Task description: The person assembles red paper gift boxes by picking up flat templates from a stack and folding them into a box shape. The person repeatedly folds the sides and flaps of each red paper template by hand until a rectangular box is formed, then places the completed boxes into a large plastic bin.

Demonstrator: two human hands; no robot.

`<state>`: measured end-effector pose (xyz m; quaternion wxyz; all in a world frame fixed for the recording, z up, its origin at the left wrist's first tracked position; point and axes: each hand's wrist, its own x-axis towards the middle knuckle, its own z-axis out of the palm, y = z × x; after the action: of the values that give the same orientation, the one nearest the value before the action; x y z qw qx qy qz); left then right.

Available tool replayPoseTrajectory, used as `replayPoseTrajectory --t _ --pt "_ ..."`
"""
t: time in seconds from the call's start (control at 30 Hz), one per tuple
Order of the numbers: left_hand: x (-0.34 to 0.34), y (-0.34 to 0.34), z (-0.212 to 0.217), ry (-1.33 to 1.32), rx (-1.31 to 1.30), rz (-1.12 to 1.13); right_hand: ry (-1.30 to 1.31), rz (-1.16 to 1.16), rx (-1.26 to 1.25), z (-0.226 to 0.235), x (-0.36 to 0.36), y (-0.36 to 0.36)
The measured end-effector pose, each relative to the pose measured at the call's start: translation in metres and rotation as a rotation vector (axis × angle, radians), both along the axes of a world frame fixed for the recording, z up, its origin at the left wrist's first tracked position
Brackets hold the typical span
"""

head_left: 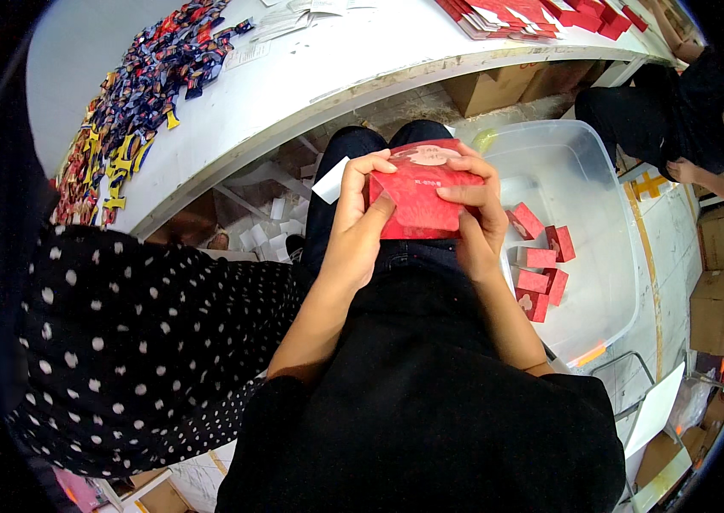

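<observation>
Both my hands hold a flat red paper box (420,195) over my lap, below the table edge. My left hand (357,222) grips its left side, thumb on the front face. On the right side my right hand (477,214) has fingers curled over the front. A small white slip (330,181) sticks out to the left, behind my left hand. The box has a pale printed picture near its top edge.
A clear plastic bin (588,162) at my right holds several folded red boxes (540,261). The white table (293,68) carries a heap of colourful wrappers (135,103) and a stack of flat red cartons (533,17). A person in polka dots (139,333) sits left; another person (687,111) sits far right.
</observation>
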<state>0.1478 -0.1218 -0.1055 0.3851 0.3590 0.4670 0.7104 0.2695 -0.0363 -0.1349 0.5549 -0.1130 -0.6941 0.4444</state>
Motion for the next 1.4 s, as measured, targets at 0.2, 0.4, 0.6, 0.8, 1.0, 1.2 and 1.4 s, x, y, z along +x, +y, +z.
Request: replayPoseTrajectory --t 0.2,0.4,0.6,0.8,1.0,1.2,1.4 --pt "-0.009 -0.007 0.012 -0.379 0.002 -0.130 -0.064 0.041 0.076 0.018 0.008 0.003" --pt "-0.002 -0.006 0.014 -0.198 -0.048 -0.044 -0.152 0.070 -0.113 0.021 0.009 0.006" --pt "0.005 -0.002 0.004 -0.111 -0.040 0.036 -0.259 -0.088 0.000 0.010 0.007 0.003" --pt "0.003 0.002 -0.020 0.145 0.031 0.163 -0.219 -0.152 0.043 -0.003 0.004 -0.004" --pt "0.006 -0.002 -0.007 -0.014 -0.017 0.094 -0.236 0.014 0.024 0.007 0.024 0.015" --pt "0.006 -0.003 0.003 -0.134 -0.084 0.069 -0.117 0.107 -0.083 -0.006 0.017 0.014" --pt "0.011 -0.002 -0.006 0.060 0.018 0.140 -0.097 0.036 -0.030 -0.004 0.017 0.008"
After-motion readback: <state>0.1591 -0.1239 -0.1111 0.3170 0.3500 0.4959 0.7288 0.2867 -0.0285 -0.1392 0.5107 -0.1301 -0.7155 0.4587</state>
